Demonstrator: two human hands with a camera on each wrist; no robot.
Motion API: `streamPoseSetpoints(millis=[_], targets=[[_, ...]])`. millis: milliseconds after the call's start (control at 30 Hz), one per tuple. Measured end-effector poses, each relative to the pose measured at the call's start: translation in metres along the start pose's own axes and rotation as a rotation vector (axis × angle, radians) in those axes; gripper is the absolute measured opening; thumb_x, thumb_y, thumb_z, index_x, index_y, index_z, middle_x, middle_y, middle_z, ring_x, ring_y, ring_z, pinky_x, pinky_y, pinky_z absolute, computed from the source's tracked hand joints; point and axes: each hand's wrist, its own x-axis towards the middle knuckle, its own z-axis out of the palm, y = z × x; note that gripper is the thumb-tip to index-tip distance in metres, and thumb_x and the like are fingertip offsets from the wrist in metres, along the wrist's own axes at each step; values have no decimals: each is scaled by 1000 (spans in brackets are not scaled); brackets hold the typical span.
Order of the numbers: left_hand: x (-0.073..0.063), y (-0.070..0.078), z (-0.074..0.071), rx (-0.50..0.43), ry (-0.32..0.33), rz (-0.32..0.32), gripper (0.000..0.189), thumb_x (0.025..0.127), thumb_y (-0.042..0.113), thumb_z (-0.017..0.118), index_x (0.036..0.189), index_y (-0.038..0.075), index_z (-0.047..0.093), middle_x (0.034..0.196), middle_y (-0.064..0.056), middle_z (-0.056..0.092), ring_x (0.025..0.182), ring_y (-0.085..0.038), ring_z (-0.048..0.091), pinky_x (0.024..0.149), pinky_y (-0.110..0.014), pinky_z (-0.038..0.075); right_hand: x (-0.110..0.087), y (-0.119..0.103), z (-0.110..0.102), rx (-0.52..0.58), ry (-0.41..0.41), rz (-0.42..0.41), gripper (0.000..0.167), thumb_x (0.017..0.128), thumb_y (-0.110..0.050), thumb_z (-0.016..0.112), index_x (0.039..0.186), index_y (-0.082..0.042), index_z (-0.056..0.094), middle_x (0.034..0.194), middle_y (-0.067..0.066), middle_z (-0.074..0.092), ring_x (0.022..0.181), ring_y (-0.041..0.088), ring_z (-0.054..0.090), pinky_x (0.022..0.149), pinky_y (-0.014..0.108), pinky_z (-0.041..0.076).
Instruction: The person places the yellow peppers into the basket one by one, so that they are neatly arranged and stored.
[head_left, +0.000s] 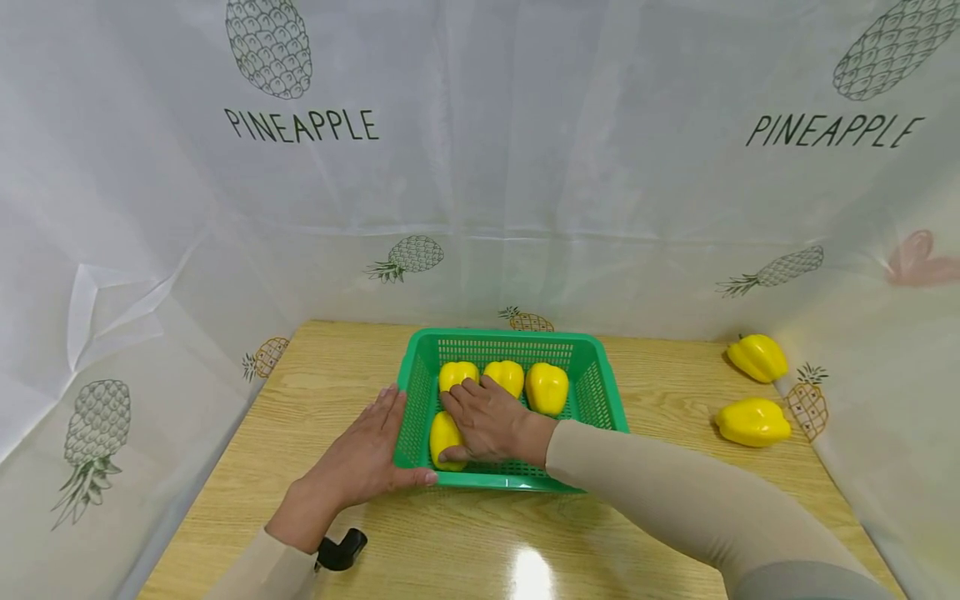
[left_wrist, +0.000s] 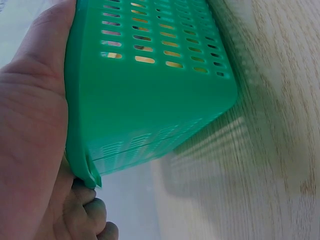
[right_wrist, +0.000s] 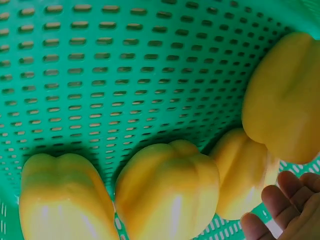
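A green plastic basket (head_left: 517,482) stands on the table with several yellow bell peppers in it. My left hand (head_left: 367,454) lies along its front left corner, fingers on the left rim and thumb by the front rim. The left wrist view shows that palm (left_wrist: 30,140) against the rim. My right hand (head_left: 487,421) is inside the basket over the left side, thumb at the front yellow bell pepper (head_left: 444,437), fingertips overlapping the back row. In the right wrist view its fingers (right_wrist: 280,205) are loosely extended beside the peppers (right_wrist: 167,192).
Two more yellow bell peppers (head_left: 753,421) lie on the wooden table (head_left: 675,392) at the right, near the curtain. A white curtain printed with pineapples (head_left: 600,192) encloses the back and sides. Something black (head_left: 342,550) shows beside the left wrist.
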Motion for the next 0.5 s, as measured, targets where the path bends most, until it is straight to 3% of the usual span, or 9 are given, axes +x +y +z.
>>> streamPoseSetpoints(millis=[200,333,500], targets=[[1,0,0,1,-5,-1,134,83,88,61,165,-9,18,173,-28,16,162,-42,20,128,-58,27,-3,9,-11,27,5,31,96,99,-84,27,157,-9,40,142,4,56,126,22,54,105,40,49],[1,0,1,-5,-19,-13,135,82,90,59,165,-8,17,174,-26,15,162,-41,19,128,-57,27,-6,15,-17,35,10,45,96,99,-84,29,159,-10,38,148,4,54,133,24,53,112,44,47],[0,-1,2,-5,-8,-12,136,81,92,58,165,-9,19,174,-27,16,161,-42,21,127,-59,29,-13,21,-22,-11,45,35,96,99,-84,30,161,-11,36,152,5,53,134,25,53,114,45,47]])
